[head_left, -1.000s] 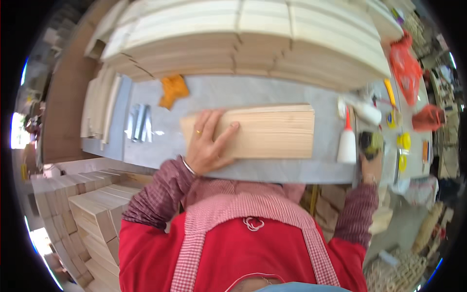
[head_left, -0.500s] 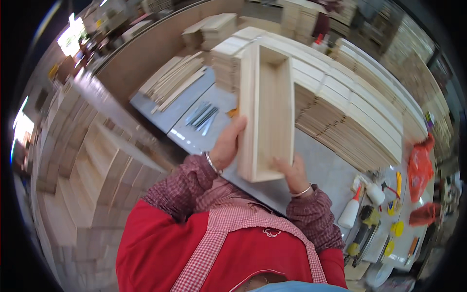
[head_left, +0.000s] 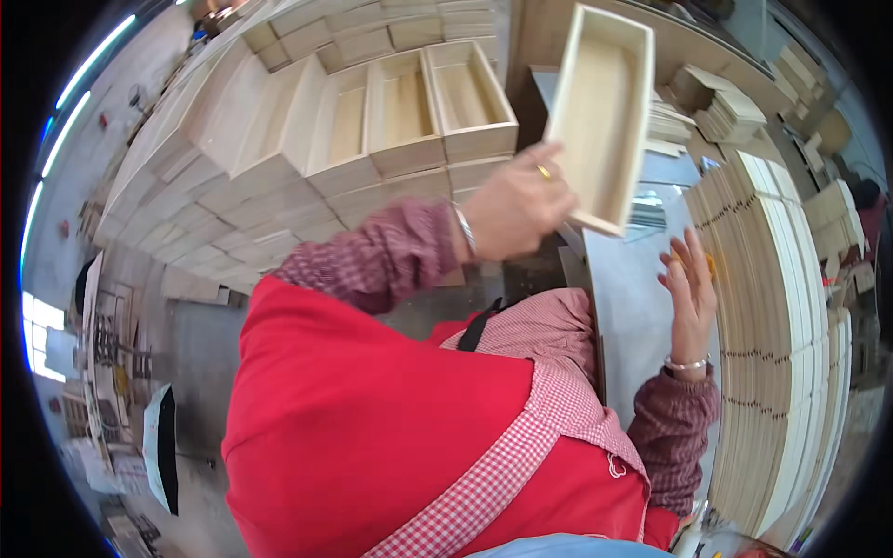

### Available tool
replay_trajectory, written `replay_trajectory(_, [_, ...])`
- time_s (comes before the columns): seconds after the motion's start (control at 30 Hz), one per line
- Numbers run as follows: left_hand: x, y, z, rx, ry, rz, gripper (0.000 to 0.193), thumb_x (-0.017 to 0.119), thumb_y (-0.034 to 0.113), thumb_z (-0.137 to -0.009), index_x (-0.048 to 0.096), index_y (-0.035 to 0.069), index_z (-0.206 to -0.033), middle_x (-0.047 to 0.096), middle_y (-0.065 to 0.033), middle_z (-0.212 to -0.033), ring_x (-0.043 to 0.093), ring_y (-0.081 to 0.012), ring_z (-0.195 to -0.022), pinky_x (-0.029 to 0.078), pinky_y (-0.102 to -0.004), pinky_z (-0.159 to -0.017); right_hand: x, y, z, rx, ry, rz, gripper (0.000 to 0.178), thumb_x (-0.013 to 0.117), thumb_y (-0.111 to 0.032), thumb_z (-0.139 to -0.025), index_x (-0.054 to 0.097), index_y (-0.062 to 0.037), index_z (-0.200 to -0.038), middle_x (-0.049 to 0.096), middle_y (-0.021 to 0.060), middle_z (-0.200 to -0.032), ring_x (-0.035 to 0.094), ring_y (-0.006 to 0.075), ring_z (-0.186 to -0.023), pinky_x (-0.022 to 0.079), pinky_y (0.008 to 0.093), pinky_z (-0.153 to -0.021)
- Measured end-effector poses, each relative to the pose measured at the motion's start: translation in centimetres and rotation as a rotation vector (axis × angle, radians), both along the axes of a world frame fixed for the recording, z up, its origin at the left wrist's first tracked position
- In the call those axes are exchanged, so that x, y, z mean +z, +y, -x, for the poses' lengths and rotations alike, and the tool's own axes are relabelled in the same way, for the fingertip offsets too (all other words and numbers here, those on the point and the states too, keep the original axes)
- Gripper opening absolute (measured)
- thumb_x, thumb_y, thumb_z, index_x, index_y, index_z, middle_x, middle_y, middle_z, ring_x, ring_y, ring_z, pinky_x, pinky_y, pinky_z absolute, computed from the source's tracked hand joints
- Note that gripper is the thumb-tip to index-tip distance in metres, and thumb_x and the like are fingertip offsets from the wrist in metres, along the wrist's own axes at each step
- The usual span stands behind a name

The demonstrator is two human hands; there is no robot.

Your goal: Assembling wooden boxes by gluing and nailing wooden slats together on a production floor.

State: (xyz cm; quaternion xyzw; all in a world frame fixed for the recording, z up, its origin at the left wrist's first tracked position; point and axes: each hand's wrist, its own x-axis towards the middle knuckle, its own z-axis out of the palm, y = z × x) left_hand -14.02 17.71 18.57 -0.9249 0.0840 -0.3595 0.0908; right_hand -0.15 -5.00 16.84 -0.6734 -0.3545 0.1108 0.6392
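You have swung away from the grey bench [head_left: 633,316]: the open wooden box [head_left: 600,116], gripped two-handed half a second ago, now rides at one o'clock in your left hand [head_left: 516,209] alone, fingers clamped on its near end. Your right hand [head_left: 690,284] hangs empty, fingers spread, at three o'clock, toward stacked boxes [head_left: 400,112].

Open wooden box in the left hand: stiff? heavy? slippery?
Probably stiff: the wooden box keeps straight thin walls while gripped only at one end. Likely light for its size, since the left hand alone holds it aloft. Bare unfinished wood suggests little slip.
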Motion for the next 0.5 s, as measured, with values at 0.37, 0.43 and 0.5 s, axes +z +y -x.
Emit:
replay_trajectory(0.37, [5.7, 13.8, 17.3, 0.512, 0.226, 0.212, 0.023, 0.072, 0.015, -0.069, 0.059, 0.004, -0.084, 0.055, -0.0075, -0.071, 0.056, -0.0228, -0.071, 0.043, -0.0343, -0.096, -2.5, -2.6, -0.4, 0.100, 0.253, 0.198, 0.036, 0.057, -0.013, -0.088, 0.055, -0.0011, -0.122, 0.058, 0.0128, -0.113, 0.058, 0.0186, -0.095, 0.048, 0.0262, -0.077])
replay_trajectory(0.43, [5.6, 14.4, 18.9, 0.694, 0.311, 0.312, 0.029, 0.073, 0.018, -0.068, 0.059, 0.003, -0.089, 0.055, -0.0090, -0.074, 0.056, -0.0241, -0.072, 0.045, -0.0349, -0.089, -3.0, -3.0, -0.1, 0.127, 0.285, 0.210, 0.035, 0.057, -0.012, -0.088, 0.055, -0.0010, -0.121, 0.059, 0.0125, -0.112, 0.059, 0.0179, -0.092, 0.049, 0.0257, -0.075])
replay_trajectory(0.5, [5.2, 15.1, 20.2, 0.867, 0.395, 0.413, 0.035, 0.074, 0.021, -0.068, 0.060, 0.002, -0.093, 0.056, -0.0105, -0.077, 0.055, -0.0254, -0.074, 0.046, -0.0355, -0.081, -3.4, -3.5, 0.3, 0.145, 0.318, 0.222, 0.034, 0.057, -0.011, -0.088, 0.056, -0.0009, -0.120, 0.059, 0.0122, -0.110, 0.059, 0.0171, -0.090, 0.049, 0.0251, -0.074])
